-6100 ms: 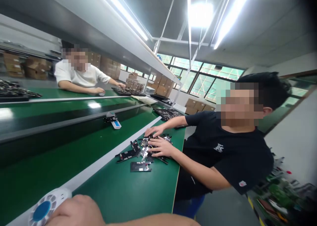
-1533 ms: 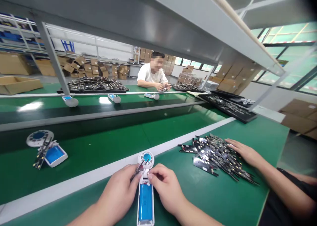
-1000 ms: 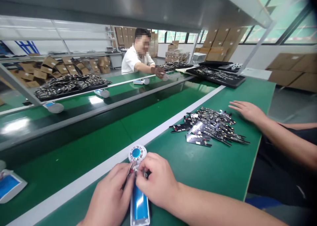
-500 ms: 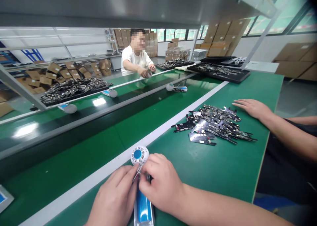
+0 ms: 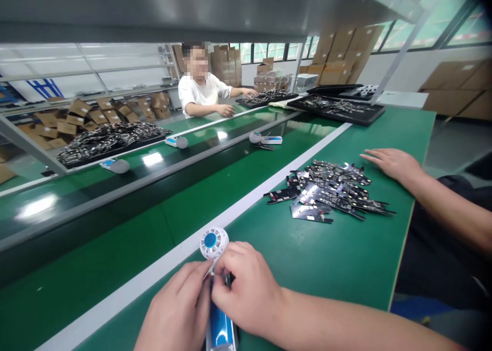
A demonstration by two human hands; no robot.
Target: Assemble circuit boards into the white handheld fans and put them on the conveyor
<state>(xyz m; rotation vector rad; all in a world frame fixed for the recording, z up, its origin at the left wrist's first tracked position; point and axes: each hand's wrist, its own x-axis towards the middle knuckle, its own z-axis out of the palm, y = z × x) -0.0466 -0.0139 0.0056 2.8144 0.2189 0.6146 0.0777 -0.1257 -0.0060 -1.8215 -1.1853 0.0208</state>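
Observation:
A white handheld housing [image 5: 217, 320], shaped like a small fan with a round vented head and a blue handle panel, lies on the green bench in front of me. My left hand [image 5: 179, 302] grips its left side, fingertips at the neck just below the head. From the right, my right hand [image 5: 246, 284] has thumb and forefinger pinched together at the same neck. Something thin and whitish shows between the fingertips, too covered to name. Beyond my hands, to the right, lies a loose pile of dark circuit boards [image 5: 330, 189].
A neighbour's hand [image 5: 395, 164] rests right of the board pile. Conveyor belts [image 5: 154, 218] run along my left, carrying similar housings [image 5: 273, 140]. A person in white [image 5: 200, 92] works across the line, by a tray of boards [image 5: 265, 99]. A metal shelf [image 5: 192, 13] hangs overhead.
The person opposite has let go of a white part and reaches one arm to the tray. Housings on the belts have shifted; one at the left edge has left view. My hands stay at the neck.

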